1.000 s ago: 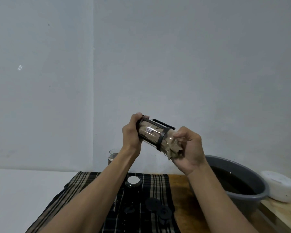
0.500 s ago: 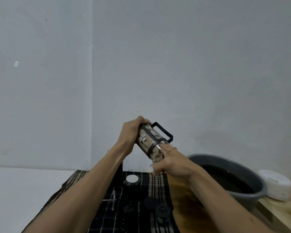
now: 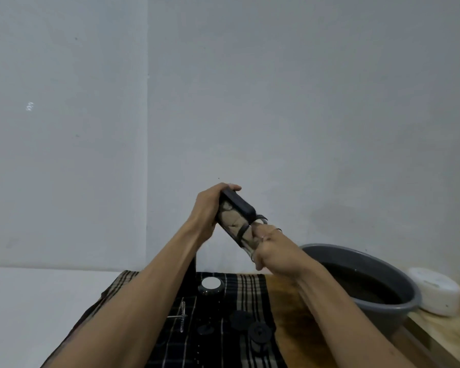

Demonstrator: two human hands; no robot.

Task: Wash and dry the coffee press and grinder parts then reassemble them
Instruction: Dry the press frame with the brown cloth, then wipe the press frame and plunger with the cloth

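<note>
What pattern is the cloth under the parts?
Dark plaid cloth, black with tan and white stripes; head view.

A plain home corner used as a washing-up spot: bare white walls (image 3: pixel 276 102), a wooden table (image 3: pixel 290 314) with a checked cloth (image 3: pixel 250 288) spread under small black parts, and a grey basin (image 3: pixel 398 301) of dark water.

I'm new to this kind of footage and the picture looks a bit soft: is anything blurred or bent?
Head view: the glass coffee press beaker with its black frame and the right hand are smeared by motion; the small black parts on the striped cloth look soft and dim; the grey basin bulges from wide-angle distortion; lighting is flat.
</note>
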